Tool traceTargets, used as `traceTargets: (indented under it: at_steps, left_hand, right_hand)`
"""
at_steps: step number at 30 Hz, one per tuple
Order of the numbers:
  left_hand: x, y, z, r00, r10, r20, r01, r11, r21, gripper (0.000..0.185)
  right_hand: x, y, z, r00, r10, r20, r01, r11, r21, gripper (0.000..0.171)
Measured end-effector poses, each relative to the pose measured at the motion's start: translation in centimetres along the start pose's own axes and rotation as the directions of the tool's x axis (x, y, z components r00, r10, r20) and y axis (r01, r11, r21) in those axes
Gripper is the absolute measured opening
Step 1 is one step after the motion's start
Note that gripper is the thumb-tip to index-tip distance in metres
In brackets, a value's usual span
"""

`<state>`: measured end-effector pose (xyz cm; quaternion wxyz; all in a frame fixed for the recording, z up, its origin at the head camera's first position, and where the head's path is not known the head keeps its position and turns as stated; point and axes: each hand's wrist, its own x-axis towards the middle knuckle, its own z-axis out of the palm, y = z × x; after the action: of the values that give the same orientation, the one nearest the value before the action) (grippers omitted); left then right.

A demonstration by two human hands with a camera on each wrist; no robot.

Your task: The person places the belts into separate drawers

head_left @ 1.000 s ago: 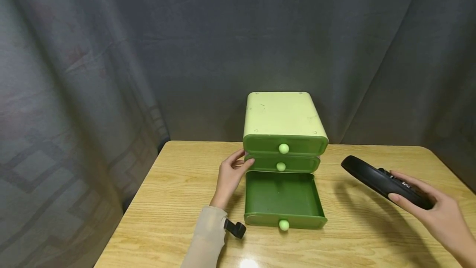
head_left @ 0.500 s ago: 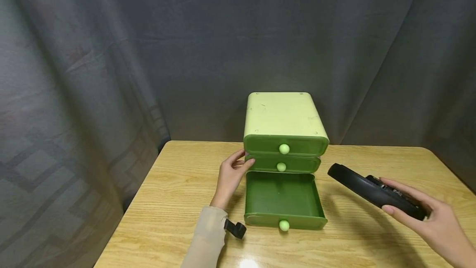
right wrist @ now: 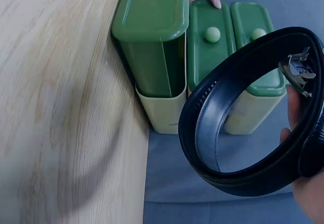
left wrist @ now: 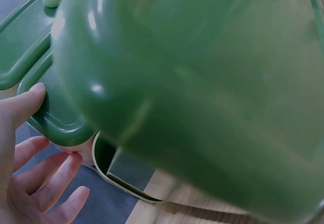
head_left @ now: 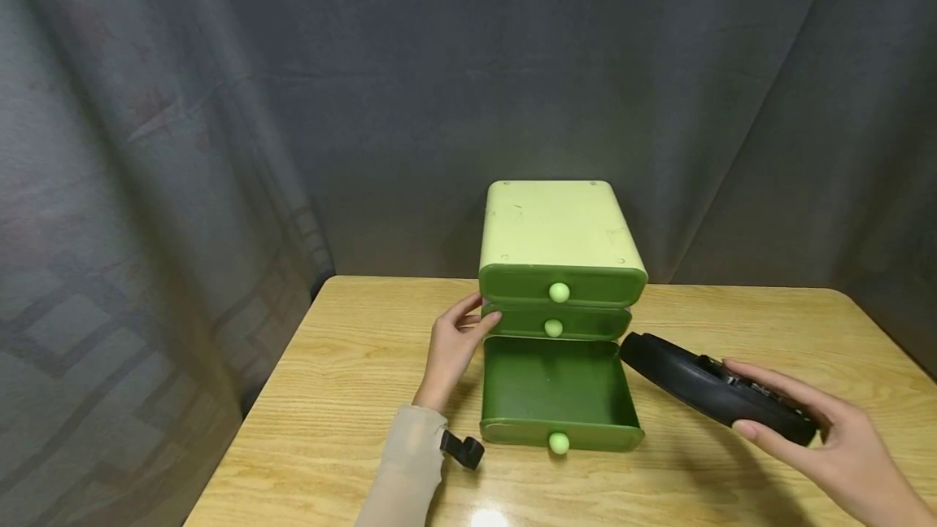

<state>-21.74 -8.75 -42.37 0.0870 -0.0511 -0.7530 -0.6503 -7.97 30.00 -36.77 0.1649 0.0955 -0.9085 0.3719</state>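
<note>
A three-drawer cabinet, pale yellow-green with green drawer fronts and round knobs, stands on the table. Its bottom drawer is pulled out and has nothing in it; the upper two are in. My left hand rests at the cabinet's left side, thumb touching the middle drawer's front, fingers spread along the side. Right of the drawer, my right hand grips a coiled black leather belt with a metal buckle. In the head view the belt's far end overlaps the drawer's right rim.
The wooden table extends to both sides of the cabinet. A grey curtain hangs behind and along the left. A black wrist mount projects from the left sleeve, near the drawer's front left corner.
My right hand has carried the belt leftward and slightly lower, bringing its far end up to the pulled-out drawer. My left hand and the cabinet have stayed in place.
</note>
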Motion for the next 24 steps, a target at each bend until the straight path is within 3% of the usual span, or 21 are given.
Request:
traceTargets:
  at_steps: [9,18,24]
  left_hand:
    - [0.0,0.0,0.0,1.000,-0.002,0.003,0.001,1.000,0.012,0.056]
    - [0.0,0.1,0.0,1.000,-0.001,0.003,0.001,1.000,0.009,0.056]
    - [0.0,0.0,0.0,1.000,-0.002,0.005,0.002,1.000,0.007,0.056]
  right_hand:
    - [0.0,-0.9,0.7,0.998,-0.063,0.016,0.063,0.998,0.001,0.060]
    - [0.2,-2.0,1.6,0.985,-0.173,0.014,0.170,0.980,0.106,0.064]
    - [0.2,-2.6,2.1,0.981,-0.192,0.021,0.188,0.974,0.124,0.064]
